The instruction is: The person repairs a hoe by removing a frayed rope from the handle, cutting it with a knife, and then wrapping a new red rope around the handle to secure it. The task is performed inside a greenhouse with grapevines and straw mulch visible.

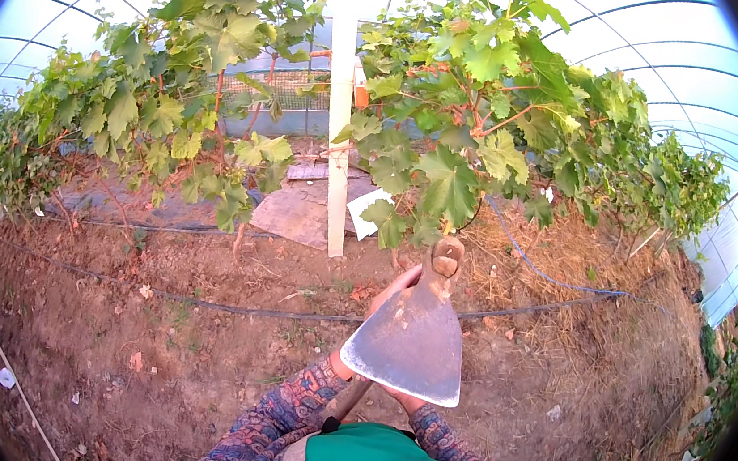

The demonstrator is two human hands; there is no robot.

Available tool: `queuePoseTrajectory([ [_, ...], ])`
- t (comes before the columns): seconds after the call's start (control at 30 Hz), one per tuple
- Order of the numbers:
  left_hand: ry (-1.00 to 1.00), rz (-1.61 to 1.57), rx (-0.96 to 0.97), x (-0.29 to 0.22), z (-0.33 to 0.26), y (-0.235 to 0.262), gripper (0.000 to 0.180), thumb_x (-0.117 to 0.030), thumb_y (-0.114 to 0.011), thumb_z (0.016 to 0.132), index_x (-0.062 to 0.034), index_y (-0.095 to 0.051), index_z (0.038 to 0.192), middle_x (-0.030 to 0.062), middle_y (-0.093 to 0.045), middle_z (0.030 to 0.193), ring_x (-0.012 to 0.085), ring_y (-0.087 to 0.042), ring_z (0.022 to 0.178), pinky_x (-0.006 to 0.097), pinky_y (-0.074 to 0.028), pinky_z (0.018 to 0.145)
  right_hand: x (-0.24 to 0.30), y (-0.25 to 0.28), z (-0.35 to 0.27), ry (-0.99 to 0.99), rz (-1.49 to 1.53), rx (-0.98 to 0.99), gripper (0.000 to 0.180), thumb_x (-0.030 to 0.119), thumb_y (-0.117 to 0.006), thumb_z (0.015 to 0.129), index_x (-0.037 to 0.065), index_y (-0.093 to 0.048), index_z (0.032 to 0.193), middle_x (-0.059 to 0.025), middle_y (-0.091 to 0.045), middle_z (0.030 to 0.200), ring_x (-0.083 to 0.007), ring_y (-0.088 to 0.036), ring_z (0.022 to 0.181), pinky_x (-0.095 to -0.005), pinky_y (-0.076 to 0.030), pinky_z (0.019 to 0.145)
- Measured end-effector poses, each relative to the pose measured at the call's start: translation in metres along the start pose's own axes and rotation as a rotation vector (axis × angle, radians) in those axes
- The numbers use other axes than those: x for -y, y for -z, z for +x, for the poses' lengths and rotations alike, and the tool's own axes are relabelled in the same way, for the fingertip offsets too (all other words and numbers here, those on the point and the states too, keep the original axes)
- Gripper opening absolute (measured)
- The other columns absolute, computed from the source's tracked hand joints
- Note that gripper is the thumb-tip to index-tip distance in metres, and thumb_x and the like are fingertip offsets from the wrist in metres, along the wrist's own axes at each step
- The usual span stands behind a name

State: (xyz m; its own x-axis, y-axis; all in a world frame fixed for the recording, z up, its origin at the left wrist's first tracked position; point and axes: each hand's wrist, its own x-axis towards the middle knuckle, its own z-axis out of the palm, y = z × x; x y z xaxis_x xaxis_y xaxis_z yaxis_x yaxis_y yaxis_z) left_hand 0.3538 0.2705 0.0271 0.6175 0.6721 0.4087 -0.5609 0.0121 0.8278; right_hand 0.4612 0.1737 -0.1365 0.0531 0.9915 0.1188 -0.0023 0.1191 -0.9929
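Note:
A hoe (407, 339) is raised in front of me, its broad, worn metal blade facing up and its pale lower edge toward me. The end of the wooden handle shows in the socket at the top, and the handle (351, 398) runs down behind the blade to the lower left. My left hand (393, 289) grips the hoe near its neck, with part of the fingers hidden behind the blade. Below the blade, my right hand (403, 397) is closed round the handle, mostly covered by the metal. Both forearms wear patterned sleeves.
Leafy grapevines (449, 181) stand in a row ahead, beside a pale wooden post (343, 134). A dark hose (242, 310) crosses the bare soil (178, 385). Dry straw (560, 255) lies at right, a white hose (22, 393) at left. Hoops and plastic sheeting arch overhead.

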Motion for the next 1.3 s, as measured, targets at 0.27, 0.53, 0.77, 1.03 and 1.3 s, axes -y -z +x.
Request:
queuePoseTrajectory([
  [0.27,-0.111,0.091,-0.061,0.011,-0.004,-0.007,0.063,-0.015,-0.057,0.101,-0.0015,-0.028,0.155,0.0143,-0.043,0.148,0.0198,-0.047,0.131,0.032,-0.04,0.109,0.001,-0.009,-0.009,0.049,-0.104,0.023,0.014,0.012,-0.066,0.095,0.001,-0.067,0.103,-0.0028,-0.07,0.094,-0.0115,-0.064,0.085,-0.0298,-0.052,0.075],
  [0.53,-0.05,0.056,-0.047,0.013,-0.017,-0.007,0.057,-0.02,-0.052,0.103,-0.0029,-0.032,0.153,0.0126,-0.048,0.141,0.0186,-0.051,0.122,0.035,-0.041,0.108,-0.003,-0.014,-0.014,0.092,-0.181,0.03,0.014,0.013,-0.067,0.094,0.001,-0.067,0.1,-0.0027,-0.069,0.092,-0.0115,-0.064,0.083,-0.0297,-0.052,0.073],
  [0.77,-0.038,0.028,-0.032,0.011,-0.02,-0.01,0.053,-0.026,-0.048,0.105,-0.0041,-0.036,0.152,0.0111,-0.053,0.135,0.0176,-0.054,0.113,0.036,-0.042,0.106,0.0,-0.014,-0.012,0.153,-0.262,0.037,0.014,0.015,-0.069,0.094,0.001,-0.066,0.098,-0.0026,-0.068,0.089,-0.0114,-0.063,0.081,-0.0296,-0.051,0.071],
  [1.03,-0.033,-0.058,0.031,-0.01,-0.015,-0.007,0.05,-0.032,-0.042,0.107,-0.0055,-0.039,0.15,0.0094,-0.057,0.128,0.0165,-0.058,0.103,0.038,-0.042,0.105,0.009,-0.035,0.001,0.23,-0.342,-0.076,0.016,0.016,-0.07,0.093,0.001,-0.066,0.095,-0.0025,-0.068,0.087,-0.0114,-0.063,0.078,-0.0295,-0.051,0.069],
  [1.3,-0.139,-0.123,0.097,-0.038,0.01,-0.006,0.05,-0.037,-0.037,0.109,-0.0068,-0.043,0.148,0.0077,-0.062,0.121,0.0153,-0.061,0.093,0.04,-0.043,0.104,0.032,-0.048,0.017,-0.062,-0.033,-0.413,0.025,0.025,-0.073,0.094,0.004,-0.065,0.084,0.0027,-0.06,0.067,-0.005,-0.053,0.06,-0.0246,-0.044,0.055],
])
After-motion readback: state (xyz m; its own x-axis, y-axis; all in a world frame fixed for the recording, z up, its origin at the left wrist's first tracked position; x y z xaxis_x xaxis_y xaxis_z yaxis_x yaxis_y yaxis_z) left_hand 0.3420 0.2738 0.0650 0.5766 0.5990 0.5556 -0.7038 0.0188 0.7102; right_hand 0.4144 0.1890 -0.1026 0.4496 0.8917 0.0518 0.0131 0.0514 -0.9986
